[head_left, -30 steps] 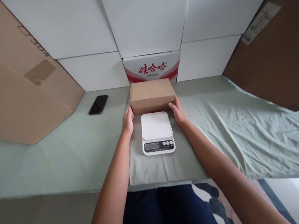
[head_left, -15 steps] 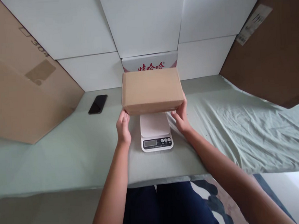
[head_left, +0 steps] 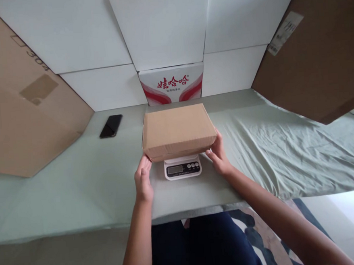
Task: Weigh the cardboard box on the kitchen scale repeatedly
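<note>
A plain brown cardboard box (head_left: 177,131) sits over the white kitchen scale (head_left: 182,169), hiding its platform; only the scale's front panel with display and buttons shows. My left hand (head_left: 143,178) grips the box's lower left corner, fingers under its edge. My right hand (head_left: 217,154) holds the lower right corner. I cannot tell whether the box rests fully on the scale or is just above it.
A black phone (head_left: 111,125) lies on the pale green cloth (head_left: 77,184) at the back left. A red-and-white carton (head_left: 171,83) stands against white boxes behind. Large brown cardboard sheets lean at left (head_left: 20,107) and right (head_left: 314,62).
Both hands lifted the box from behind the scale, brought it toward me and lowered it over the scale's platform. The view tilted slightly.
</note>
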`<state>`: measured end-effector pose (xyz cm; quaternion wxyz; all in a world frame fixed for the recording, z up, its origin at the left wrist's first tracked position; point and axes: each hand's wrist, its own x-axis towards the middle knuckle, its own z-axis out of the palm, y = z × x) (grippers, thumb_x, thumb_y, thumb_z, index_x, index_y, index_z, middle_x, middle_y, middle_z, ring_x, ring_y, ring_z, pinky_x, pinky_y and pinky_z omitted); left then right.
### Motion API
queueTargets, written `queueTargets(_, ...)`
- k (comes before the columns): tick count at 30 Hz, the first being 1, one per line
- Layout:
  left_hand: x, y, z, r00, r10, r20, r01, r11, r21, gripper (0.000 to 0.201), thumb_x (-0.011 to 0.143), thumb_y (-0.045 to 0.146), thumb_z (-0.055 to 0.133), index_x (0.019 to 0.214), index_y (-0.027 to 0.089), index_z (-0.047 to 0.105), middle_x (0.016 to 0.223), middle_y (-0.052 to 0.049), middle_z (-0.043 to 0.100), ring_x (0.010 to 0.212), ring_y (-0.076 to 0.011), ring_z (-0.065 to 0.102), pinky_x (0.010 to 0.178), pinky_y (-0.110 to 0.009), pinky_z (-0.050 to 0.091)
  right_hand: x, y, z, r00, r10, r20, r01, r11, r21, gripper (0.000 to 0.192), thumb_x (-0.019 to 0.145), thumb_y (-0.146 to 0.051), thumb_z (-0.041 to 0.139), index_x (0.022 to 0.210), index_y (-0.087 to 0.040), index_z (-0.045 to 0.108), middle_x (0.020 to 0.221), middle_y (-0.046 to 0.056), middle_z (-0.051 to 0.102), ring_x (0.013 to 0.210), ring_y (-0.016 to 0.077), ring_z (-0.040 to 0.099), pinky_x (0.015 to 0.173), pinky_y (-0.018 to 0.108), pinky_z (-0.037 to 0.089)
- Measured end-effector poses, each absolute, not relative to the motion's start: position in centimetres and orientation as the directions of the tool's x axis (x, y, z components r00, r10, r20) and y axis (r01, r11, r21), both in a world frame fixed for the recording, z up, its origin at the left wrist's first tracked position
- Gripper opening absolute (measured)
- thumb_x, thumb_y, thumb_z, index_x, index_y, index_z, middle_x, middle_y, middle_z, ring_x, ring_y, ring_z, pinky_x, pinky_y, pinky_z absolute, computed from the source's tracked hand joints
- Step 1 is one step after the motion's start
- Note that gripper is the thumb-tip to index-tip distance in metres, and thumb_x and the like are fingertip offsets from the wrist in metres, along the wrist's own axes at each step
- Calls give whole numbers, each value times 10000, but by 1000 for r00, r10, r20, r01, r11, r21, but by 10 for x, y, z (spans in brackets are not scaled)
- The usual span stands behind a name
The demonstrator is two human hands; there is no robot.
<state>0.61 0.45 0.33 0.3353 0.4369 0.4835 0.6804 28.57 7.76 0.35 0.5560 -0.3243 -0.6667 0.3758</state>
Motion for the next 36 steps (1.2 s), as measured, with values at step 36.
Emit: queueTargets(36, -15, 163, 4, -360, 904, 228, -106, -283, 953, 855, 768, 895, 626, 1284, 220, 723, 1481, -199, 668, 1499, -351, 535, 1255, -508, 375, 242, 203, 19, -4, 867, 498, 30, 498, -866, 804, 918, -718, 491, 1560, -263, 330, 1630, 112, 489, 1549, 341, 425, 1333, 583, 297)
